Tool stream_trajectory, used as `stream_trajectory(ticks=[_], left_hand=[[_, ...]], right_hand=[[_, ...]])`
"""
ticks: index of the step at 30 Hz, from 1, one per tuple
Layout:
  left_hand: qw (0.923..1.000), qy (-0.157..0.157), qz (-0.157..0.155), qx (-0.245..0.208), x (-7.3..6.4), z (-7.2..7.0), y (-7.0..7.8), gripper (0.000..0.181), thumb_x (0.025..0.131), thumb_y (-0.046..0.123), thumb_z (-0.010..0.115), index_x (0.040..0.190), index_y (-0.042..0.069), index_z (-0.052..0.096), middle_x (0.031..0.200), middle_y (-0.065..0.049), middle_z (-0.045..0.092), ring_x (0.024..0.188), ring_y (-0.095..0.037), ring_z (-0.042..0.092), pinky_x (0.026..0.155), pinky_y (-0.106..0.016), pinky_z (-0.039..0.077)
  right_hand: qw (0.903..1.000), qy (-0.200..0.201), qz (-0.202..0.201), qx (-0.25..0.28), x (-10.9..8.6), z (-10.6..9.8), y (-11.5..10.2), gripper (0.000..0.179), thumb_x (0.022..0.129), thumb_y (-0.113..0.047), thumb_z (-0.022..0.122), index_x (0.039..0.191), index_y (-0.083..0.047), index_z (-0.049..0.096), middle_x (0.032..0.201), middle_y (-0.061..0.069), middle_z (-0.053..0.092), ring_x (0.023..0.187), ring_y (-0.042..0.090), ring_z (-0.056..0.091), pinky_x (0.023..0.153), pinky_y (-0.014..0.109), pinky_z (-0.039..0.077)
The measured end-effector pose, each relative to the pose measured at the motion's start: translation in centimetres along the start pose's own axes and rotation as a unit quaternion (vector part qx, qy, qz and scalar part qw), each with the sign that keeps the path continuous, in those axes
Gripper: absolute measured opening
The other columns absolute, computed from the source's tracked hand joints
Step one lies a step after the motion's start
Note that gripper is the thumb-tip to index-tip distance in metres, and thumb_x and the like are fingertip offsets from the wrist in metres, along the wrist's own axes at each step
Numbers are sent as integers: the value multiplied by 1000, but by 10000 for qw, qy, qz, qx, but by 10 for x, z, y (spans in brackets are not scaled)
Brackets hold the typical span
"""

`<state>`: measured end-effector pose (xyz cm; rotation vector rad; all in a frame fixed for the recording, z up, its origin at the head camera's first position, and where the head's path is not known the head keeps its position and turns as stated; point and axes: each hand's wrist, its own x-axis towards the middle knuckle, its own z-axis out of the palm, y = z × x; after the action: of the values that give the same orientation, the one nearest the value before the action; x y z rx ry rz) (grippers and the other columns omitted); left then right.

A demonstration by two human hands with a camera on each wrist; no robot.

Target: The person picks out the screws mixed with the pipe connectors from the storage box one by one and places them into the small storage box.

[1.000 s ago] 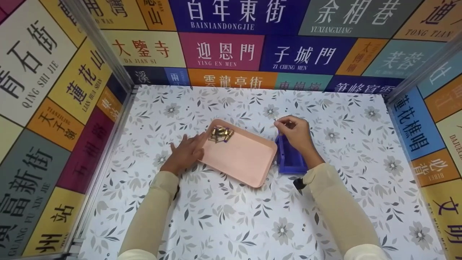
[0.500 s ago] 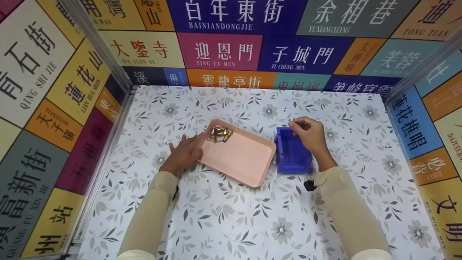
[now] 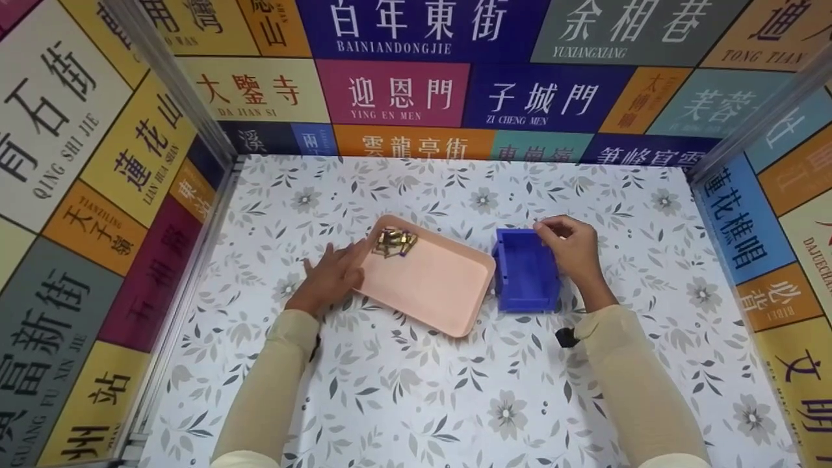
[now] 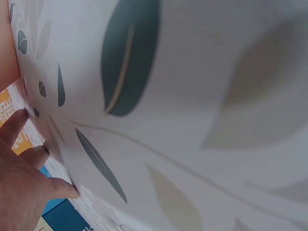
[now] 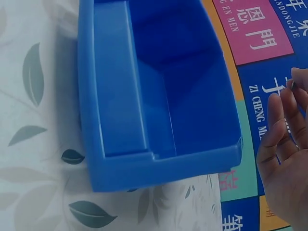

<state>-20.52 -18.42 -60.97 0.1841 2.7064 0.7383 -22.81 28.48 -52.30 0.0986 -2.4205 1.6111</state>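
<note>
My left hand [image 3: 328, 276] rests at the left edge of the peach tray [image 3: 432, 279], fingers spread. In the left wrist view its fingertips touch the patterned tabletop. Several small brass-coloured metal pieces [image 3: 394, 242] lie heaped in the tray's far left corner; a spot of blue shows among them. My right hand [image 3: 572, 247] is raised at the far right edge of the blue storage bin [image 3: 528, 303]. Between thumb and fingertip it pinches a tiny dark piece [image 5: 293, 84], too small to identify. The right wrist view shows the bin's inside and front lip.
The bin stands just right of the tray, almost touching it. White floral cloth [image 3: 416, 403] covers the table. Panels with printed street names [image 3: 396, 94] wall in the back and both sides, with metal posts at the corners.
My right hand has moved right, from above the bin's far left corner to its right edge, still pinching the tiny piece. The left hand and tray stay put.
</note>
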Motion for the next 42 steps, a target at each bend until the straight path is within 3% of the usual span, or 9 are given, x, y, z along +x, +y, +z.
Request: stream_trajectory(ticks=[6, 12, 14, 21, 26, 42], left_hand=[[10000, -46, -45, -6, -1, 0, 0, 61, 105, 52, 33, 160, 55, 5, 171, 4, 21, 160, -38, -4, 114, -78, -12], [9999, -36, -114, -31, -1, 0, 0, 61, 105, 54, 33, 159, 56, 5, 171, 6, 21, 160, -36, -5, 114, -77, -14], [9999, -21, -113, -47, -1, 0, 0, 61, 105, 54, 33, 159, 55, 6, 171, 6, 21, 160, -36, -5, 115, -77, -14], [9999, 71, 52, -90, -2, -1, -2, 60, 106, 54, 33, 161, 52, 9, 171, 6, 22, 160, -38, -3, 114, -79, -12], [9997, 113, 180, -72, -2, -2, -2, 60, 106, 54, 34, 161, 51, 11, 170, 4, 25, 159, -42, -1, 113, -82, -7], [9998, 53, 74, -153, -3, -1, -1, 62, 105, 57, 31, 163, 47, 10, 171, 4, 21, 159, -39, -4, 115, -78, -11]], right_hand=[[9994, 225, 67, -255, -4, -2, 5, 18, 91, -13, 77, 97, 4, 78, 83, -7, 73, 76, 2, 62, 72, 17, 49], [9988, 298, -76, -393, -8, -4, 11, 16, 90, -12, 77, 95, 3, 78, 87, 5, 73, 79, 5, 62, 75, 21, 49], [9988, 279, -59, -407, -9, -4, 13, 16, 91, -13, 77, 95, 3, 78, 88, 10, 72, 79, 6, 61, 75, 22, 49], [9988, 284, 41, -403, -11, -2, 20, 16, 90, -11, 78, 95, 4, 78, 85, 2, 71, 76, 3, 58, 73, 22, 48], [9990, 325, -95, -280, -12, -1, 23, 14, 88, -7, 78, 93, 7, 77, 83, 12, 70, 72, 4, 57, 67, 18, 46], [9985, 430, -129, -324, -14, 2, 25, 13, 86, -5, 80, 90, 7, 77, 79, 4, 66, 69, 3, 56, 64, 16, 45]])
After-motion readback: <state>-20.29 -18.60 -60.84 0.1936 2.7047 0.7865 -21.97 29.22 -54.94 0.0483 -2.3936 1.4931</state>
